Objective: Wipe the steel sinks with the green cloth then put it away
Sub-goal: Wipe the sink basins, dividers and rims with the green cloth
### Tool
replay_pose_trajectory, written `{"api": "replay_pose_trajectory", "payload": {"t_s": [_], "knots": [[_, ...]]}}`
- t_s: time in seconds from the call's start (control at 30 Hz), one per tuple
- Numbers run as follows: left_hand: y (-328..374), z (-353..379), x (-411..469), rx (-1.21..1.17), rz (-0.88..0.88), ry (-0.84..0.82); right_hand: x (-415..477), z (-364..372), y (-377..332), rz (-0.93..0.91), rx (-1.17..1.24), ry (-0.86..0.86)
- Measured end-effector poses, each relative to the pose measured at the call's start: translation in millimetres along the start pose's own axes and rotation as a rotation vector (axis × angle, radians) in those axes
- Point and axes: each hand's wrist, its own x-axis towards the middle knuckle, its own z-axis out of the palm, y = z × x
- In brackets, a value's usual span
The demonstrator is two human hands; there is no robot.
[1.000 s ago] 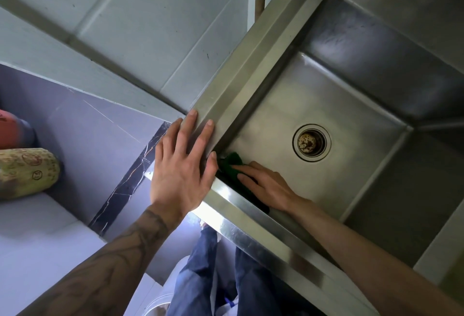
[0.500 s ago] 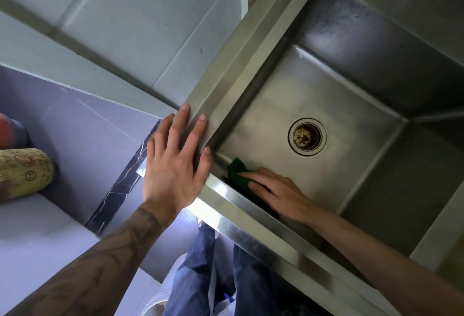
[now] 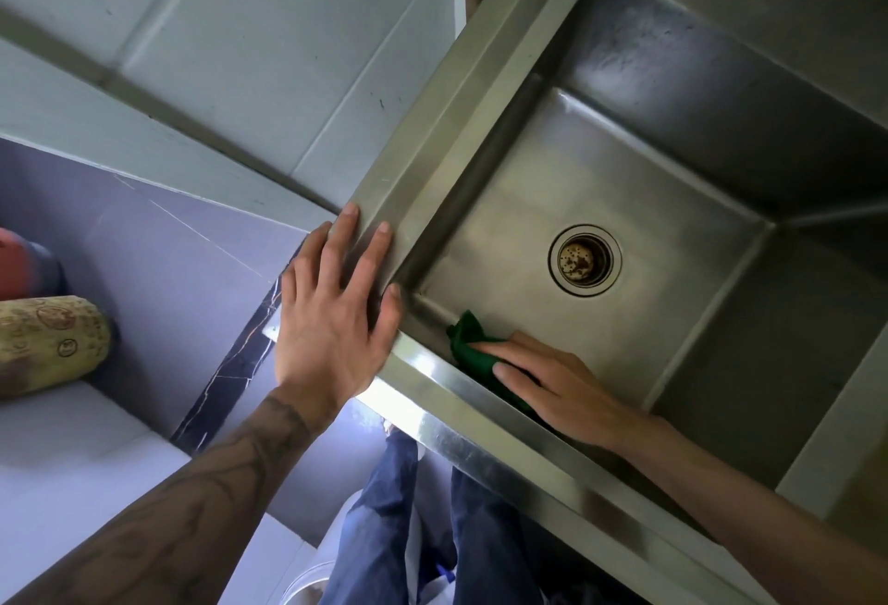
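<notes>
Left hand point(image 3: 331, 316) lay flat on the near-left corner of the sink point(image 3: 432, 133) rim. Fingers were straight and spread, holding nothing, with the fingertips point(image 3: 383, 228) over the rim's raised fold.

Right hand point(image 3: 562, 388) was down inside the basin, palm down, fingers straight and close together. It pressed the cloth point(image 3: 468, 340) where the basin floor meets the near wall. No curl or pinch was visible.

The cloth was dark green and bunched, just beside the basin's near-left corner. One peak stuck out past the fingertips; the rest was hidden under the hand.

The drain point(image 3: 584, 261) sat mid-floor, well apart from the cloth, its strainer rust-spotted.

Pale wall tiles point(image 3: 240, 51) ran along the sink's left edge. A patterned roll point(image 3: 48, 345) lay at far left. Blue trousers point(image 3: 379, 532) showed below the near rim.
</notes>
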Motion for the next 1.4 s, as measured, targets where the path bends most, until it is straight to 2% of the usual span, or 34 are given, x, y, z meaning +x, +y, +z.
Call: {"api": "replay_pose_trajectory", "payload": {"t_s": [0.1,0.3,0.4,0.47,0.57,0.73,0.83,0.97,1.13,1.2,1.4], "knots": [[0,0,-1,0.007,0.006,-0.005,2,2,3,0.010,0.017,-0.006],[4,-1,-3,0.029,0.008,0.010,37,16,49,0.195,-0.156,-0.144],[23,-1,-16,0.002,-0.006,0.042,10,5,30,0.109,-0.142,-0.087],[47,3,-28,-0.039,-0.007,0.036,-17,-3,18,0.072,-0.036,-0.051],[74,11,-36,-0.079,-0.004,-0.007,-26,-2,32,0.059,-0.024,-0.071],[82,20,-35,0.008,0.010,-0.028,5,11,72,0.225,-0.120,-0.178],[82,20,-36,-0.003,0.029,-0.012,-12,6,59,0.154,-0.114,-0.113],[80,21,-36,0.005,0.039,-0.030,-39,4,44,0.083,0.069,-0.076],[81,23,-37,0.010,0.050,0.002,4,10,70,0.213,-0.104,-0.156],[80,23,-37,0.013,0.049,0.018,4,9,66,0.207,-0.117,-0.159],[80,23,-37,0.013,0.040,0.032,-48,-5,29,0.066,0.106,-0.042]]}}
